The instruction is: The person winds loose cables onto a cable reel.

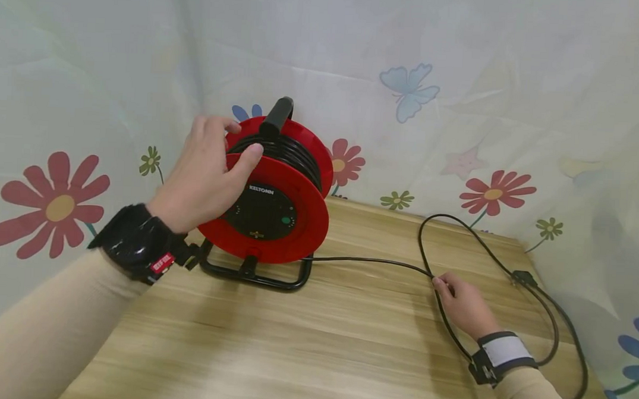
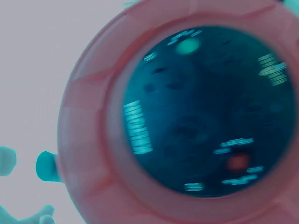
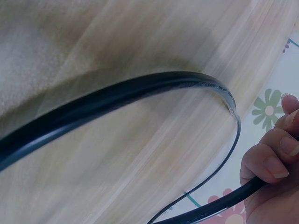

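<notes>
The right hand (image 1: 467, 307) pinches the black cable (image 3: 107, 99) over the table (image 1: 345, 343), with its arm behind it at between four and five o'clock. From this grip the cable runs toward nine o'clock to the red reel (image 1: 265, 206), which stands at about ten o'clock. Nearer to it is the left hand (image 1: 203, 173), thumb and fingers apart at the reel's eleven o'clock edge; whether they touch, I cannot tell.

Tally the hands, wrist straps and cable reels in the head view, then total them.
Hands: 2 (left hand, right hand)
Wrist straps: 2 (left wrist strap, right wrist strap)
Cable reels: 1 (red and black reel)
Total: 5
</notes>
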A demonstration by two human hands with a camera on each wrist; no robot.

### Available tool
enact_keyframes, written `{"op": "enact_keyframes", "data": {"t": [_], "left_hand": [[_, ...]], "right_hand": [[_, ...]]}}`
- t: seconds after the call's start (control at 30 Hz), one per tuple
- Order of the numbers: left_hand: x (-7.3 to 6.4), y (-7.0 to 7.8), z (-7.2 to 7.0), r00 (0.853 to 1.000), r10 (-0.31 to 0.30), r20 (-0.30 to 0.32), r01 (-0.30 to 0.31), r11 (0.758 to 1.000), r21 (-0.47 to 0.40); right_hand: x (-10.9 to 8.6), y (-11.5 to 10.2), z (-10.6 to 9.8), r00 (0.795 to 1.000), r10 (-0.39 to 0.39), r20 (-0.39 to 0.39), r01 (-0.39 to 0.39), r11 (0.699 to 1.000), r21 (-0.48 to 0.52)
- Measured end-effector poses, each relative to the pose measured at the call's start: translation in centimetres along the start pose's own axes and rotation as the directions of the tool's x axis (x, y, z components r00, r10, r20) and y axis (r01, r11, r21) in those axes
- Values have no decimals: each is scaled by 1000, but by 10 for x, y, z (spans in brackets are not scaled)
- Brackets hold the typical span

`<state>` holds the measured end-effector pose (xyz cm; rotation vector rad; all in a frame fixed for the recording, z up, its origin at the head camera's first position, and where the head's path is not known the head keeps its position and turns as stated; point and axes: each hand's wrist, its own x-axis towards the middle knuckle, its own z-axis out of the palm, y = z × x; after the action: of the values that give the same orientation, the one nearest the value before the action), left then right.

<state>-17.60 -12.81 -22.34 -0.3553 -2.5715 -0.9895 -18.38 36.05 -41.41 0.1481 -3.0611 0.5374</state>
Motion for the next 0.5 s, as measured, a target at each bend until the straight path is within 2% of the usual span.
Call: {"op": "enact_keyframes", "data": {"t": [0.07, 0.17, 0.27, 0.33, 0.4, 0.5], "left_hand": [[-13, -10, 4, 1000, 15, -15, -15, 1000, -26], [-29, -27, 13, 1000, 12, -2, -12, 1000, -15], [-42, -46, 25, 995, -47, 83, 48, 999, -9], [-48, -59, 37, 984, -84, 157, 86, 996, -6], [-53, -70, 50, 965, -113, 236, 117, 993, -6], [-59, -83, 69, 939, -126, 319, 126, 992, 20]], "right_hand": [[-1, 2, 0, 1000, 1, 3, -1, 1000, 1], [-2, 4, -1, 1000, 4, 6, -4, 1000, -1], [-2, 3, -3, 1000, 8, 10, -8, 1000, -2], [-2, 2, -3, 1000, 10, 11, -10, 1000, 0], [-2, -1, -3, 1000, 19, 15, -19, 1000, 2], [-1, -3, -3, 999, 29, 19, -29, 1000, 4]]}}
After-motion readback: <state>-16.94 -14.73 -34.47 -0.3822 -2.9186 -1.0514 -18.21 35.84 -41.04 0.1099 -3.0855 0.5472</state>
